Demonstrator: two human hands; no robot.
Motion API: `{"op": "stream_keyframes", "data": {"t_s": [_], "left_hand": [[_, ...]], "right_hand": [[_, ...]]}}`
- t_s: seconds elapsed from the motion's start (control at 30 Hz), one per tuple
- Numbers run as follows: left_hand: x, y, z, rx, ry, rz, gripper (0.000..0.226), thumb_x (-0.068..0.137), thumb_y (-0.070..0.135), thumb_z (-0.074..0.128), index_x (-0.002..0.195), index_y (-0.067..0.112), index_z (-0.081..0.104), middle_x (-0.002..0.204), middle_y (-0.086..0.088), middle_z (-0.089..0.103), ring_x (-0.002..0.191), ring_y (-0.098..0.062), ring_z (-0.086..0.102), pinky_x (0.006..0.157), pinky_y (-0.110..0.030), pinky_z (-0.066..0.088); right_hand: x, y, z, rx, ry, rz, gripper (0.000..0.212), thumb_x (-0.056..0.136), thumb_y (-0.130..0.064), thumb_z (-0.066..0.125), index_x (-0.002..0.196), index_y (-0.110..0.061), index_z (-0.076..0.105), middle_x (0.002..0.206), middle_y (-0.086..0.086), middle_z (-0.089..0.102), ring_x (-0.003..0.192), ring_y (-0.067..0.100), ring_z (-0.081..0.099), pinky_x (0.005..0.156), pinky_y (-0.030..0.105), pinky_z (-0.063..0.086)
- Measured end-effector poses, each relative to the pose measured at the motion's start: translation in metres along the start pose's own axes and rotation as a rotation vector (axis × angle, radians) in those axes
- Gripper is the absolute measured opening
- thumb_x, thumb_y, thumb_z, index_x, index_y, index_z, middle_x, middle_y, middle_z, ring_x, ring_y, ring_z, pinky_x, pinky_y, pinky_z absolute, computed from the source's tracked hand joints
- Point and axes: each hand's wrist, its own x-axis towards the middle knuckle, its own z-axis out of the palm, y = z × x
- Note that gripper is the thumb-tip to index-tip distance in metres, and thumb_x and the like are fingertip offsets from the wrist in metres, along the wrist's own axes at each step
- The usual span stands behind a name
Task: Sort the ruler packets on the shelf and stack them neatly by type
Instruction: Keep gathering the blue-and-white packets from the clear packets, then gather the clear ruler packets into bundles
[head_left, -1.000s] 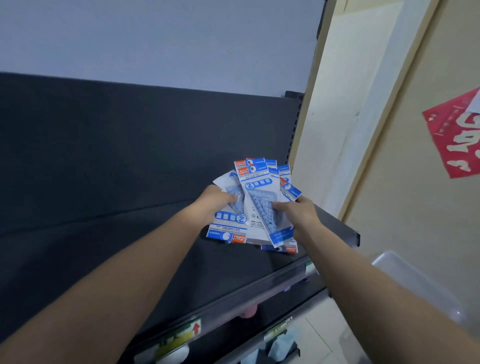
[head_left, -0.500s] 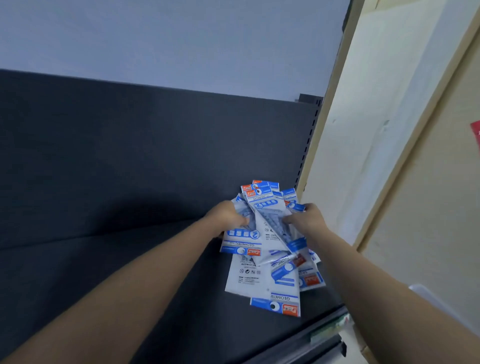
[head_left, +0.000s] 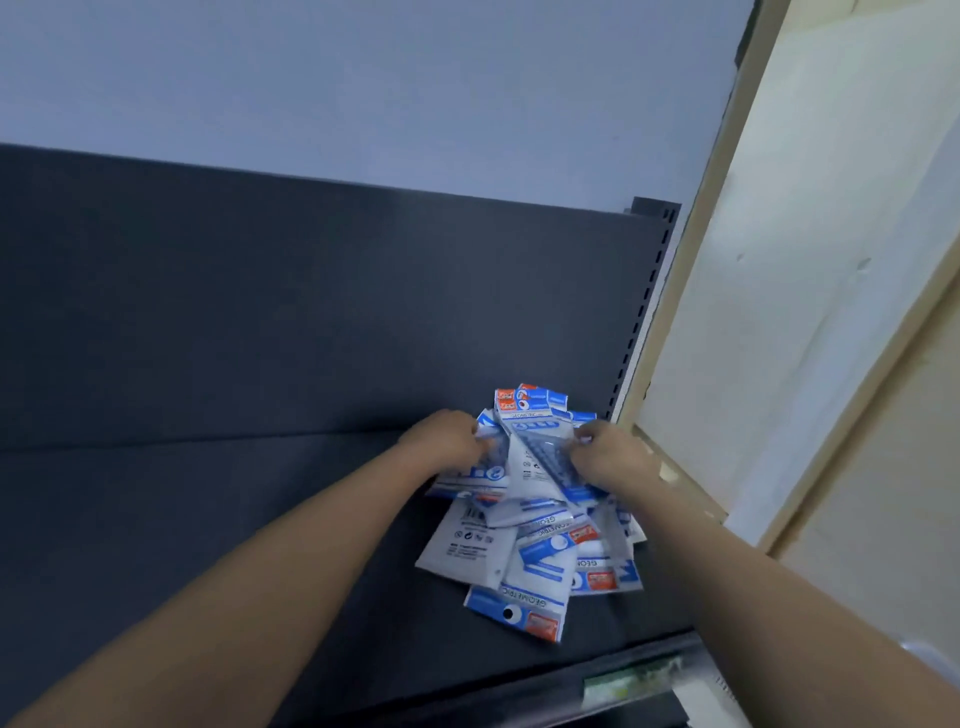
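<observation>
Several blue-and-white ruler packets (head_left: 524, 561) with orange corner labels lie in a loose, overlapping pile on the dark shelf (head_left: 208, 519), near its right end. My left hand (head_left: 447, 439) grips the packets at the pile's upper left. On the upper right, my right hand (head_left: 605, 457) is closed on more packets. Between the two hands a fanned bunch of packets (head_left: 530, 415) sticks up toward the shelf's back panel. Packets at the front of the pile lie flat, some face down.
The shelf's dark back panel (head_left: 311, 312) rises behind the pile. A slotted upright (head_left: 644, 306) and a cream wooden frame (head_left: 696, 260) stand just right of the packets. A price-label strip (head_left: 628, 680) runs along the shelf's front edge.
The bunch of packets came down from in front of the shelf onto its surface. Several packets have slid out and spread toward the front edge. Both hands moved forward and lower.
</observation>
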Motion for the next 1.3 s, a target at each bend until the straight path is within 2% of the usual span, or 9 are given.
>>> {"op": "stream_keyframes", "data": {"t_s": [0.07,0.17,0.37,0.6,0.77,0.93,1.07,1.23,1.3], "left_hand": [[-0.011,-0.002,-0.007,0.003,0.067,-0.046,0.031,0.087,0.041,0.060,0.091,0.010,0.065,0.105,-0.007,0.067,0.096,-0.025,0.062,0.071,-0.028,0.044],[-0.037,-0.007,-0.018,0.051,0.206,-0.111,0.036,0.086,0.046,0.059,0.092,0.011,0.068,0.101,-0.005,0.068,0.095,-0.025,0.063,0.070,-0.028,0.045],[-0.104,-0.032,-0.041,0.219,0.326,-0.229,0.030,0.091,0.043,0.057,0.102,0.017,0.064,0.111,-0.005,0.063,0.101,-0.026,0.060,0.071,-0.030,0.044],[-0.198,-0.083,-0.065,0.346,0.352,-0.423,0.030,0.092,0.038,0.056,0.109,0.014,0.063,0.111,-0.006,0.062,0.102,-0.027,0.060,0.076,-0.034,0.049],[-0.264,-0.129,-0.079,0.434,0.357,-0.554,0.029,0.092,0.036,0.055,0.106,0.012,0.062,0.112,-0.005,0.062,0.101,-0.027,0.061,0.072,-0.034,0.049],[-0.334,-0.177,-0.093,0.480,0.369,-0.676,0.024,0.094,0.034,0.055,0.102,0.012,0.061,0.102,-0.005,0.061,0.091,-0.025,0.061,0.062,-0.033,0.045],[-0.391,-0.214,-0.104,0.514,0.379,-0.788,0.023,0.096,0.033,0.054,0.097,0.011,0.060,0.089,-0.005,0.056,0.076,-0.025,0.054,0.058,-0.033,0.040],[-0.457,-0.263,-0.122,0.540,0.390,-0.888,0.022,0.094,0.030,0.053,0.105,0.012,0.060,0.108,-0.006,0.062,0.100,-0.028,0.060,0.067,-0.034,0.040],[-0.480,-0.282,-0.129,0.547,0.373,-0.924,0.019,0.092,0.022,0.051,0.106,0.012,0.060,0.109,-0.007,0.063,0.101,-0.028,0.061,0.066,-0.034,0.041]], "right_hand": [[-0.006,0.002,-0.007,-0.056,0.088,-0.077,0.039,0.092,-0.045,0.050,0.123,-0.023,0.058,0.130,0.009,0.056,0.123,0.030,0.049,0.103,0.040,0.039],[-0.020,-0.003,-0.012,-0.105,0.175,-0.217,0.041,0.091,-0.039,0.053,0.128,-0.021,0.056,0.133,0.009,0.052,0.127,0.028,0.044,0.102,0.039,0.033],[-0.057,-0.038,-0.004,-0.079,0.166,-0.538,0.037,0.088,-0.030,0.057,0.121,-0.015,0.062,0.124,0.010,0.059,0.121,0.029,0.048,0.093,0.036,0.042],[-0.119,-0.106,0.019,-0.154,0.014,-0.770,0.044,0.089,-0.040,0.056,0.129,-0.023,0.053,0.128,0.005,0.057,0.124,0.027,0.046,0.098,0.039,0.036],[-0.169,-0.158,0.040,-0.184,-0.042,-0.963,0.041,0.091,-0.041,0.056,0.127,-0.020,0.054,0.128,0.004,0.057,0.122,0.027,0.046,0.098,0.040,0.036],[-0.224,-0.218,0.058,-0.171,-0.121,-1.133,0.045,0.094,-0.039,0.055,0.136,-0.022,0.048,0.135,0.003,0.052,0.127,0.025,0.043,0.101,0.038,0.035],[-0.268,-0.266,0.079,-0.162,-0.175,-1.249,0.047,0.095,-0.038,0.055,0.138,-0.022,0.046,0.137,0.003,0.051,0.128,0.025,0.042,0.100,0.037,0.036],[-0.325,-0.325,0.104,-0.158,-0.222,-1.338,0.043,0.094,-0.035,0.055,0.135,-0.020,0.049,0.133,0.004,0.054,0.124,0.025,0.045,0.097,0.036,0.040],[-0.347,-0.350,0.116,-0.160,-0.236,-1.362,0.043,0.094,-0.034,0.055,0.134,-0.020,0.050,0.133,0.003,0.054,0.124,0.025,0.045,0.097,0.036,0.040]]}}
